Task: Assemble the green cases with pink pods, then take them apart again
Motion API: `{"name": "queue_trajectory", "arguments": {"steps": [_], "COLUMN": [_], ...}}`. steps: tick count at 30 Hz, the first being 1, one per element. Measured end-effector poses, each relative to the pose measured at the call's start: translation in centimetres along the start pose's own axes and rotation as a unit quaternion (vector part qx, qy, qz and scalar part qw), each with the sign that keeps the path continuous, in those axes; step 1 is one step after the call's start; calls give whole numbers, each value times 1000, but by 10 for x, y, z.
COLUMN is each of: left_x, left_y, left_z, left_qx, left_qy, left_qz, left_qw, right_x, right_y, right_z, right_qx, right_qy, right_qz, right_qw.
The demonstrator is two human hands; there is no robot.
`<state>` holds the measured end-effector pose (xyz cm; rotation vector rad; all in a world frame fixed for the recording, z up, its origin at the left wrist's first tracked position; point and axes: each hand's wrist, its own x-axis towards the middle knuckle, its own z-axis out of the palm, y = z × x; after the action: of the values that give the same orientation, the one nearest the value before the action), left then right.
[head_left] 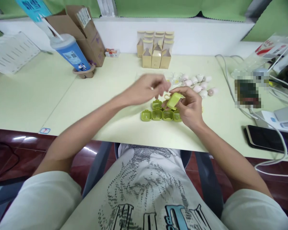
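Observation:
My right hand (190, 107) is closed on a small lime-green plastic case (174, 100), held tilted above the table. A pale loop (167, 96) sticks out from the case's left end. Just to the left, my left hand (150, 88) hovers with loosely bent fingers, slightly blurred, and nothing shows in it. Beneath both hands stand several open green cases (157, 114) in rows, partly hidden by my right hand. Behind them lie several pale pink and white egg-shaped pieces (196, 89), beside small clear pieces with yellow spots (174, 80).
Several small tan boxes (156, 59) with open tops stand by the wall. At the left are a blue cup (73, 54) in a cardboard holder and a brown carton (92, 41). White cables (227, 76), a phone (271, 137) and a clear bottle (256, 59) occupy the right side.

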<state>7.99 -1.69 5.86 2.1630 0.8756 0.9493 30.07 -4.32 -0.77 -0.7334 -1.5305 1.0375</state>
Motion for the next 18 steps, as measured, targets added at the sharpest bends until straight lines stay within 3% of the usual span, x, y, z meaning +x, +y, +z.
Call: {"name": "queue_trajectory", "arguments": {"steps": [3, 6, 13, 18], "left_x": [-4, -7, -6, -4], "left_y": [-4, -12, -23, -50], "left_z": [6, 13, 12, -20], "left_qx": [-63, -69, 35, 74], "left_qy": [-71, -37, 34, 97], "left_qz": [-3, 4, 41, 30], "left_qw": [995, 997, 998, 992], "right_x": [1, 3, 5, 23], "right_y": [3, 2, 1, -6], "right_z": [1, 2, 3, -3], "right_qx": [-2, 5, 42, 17], "right_qy": [7, -6, -35, -73], "right_qz": [-4, 6, 36, 25], "right_qw": [1000, 1000, 998, 997]}}
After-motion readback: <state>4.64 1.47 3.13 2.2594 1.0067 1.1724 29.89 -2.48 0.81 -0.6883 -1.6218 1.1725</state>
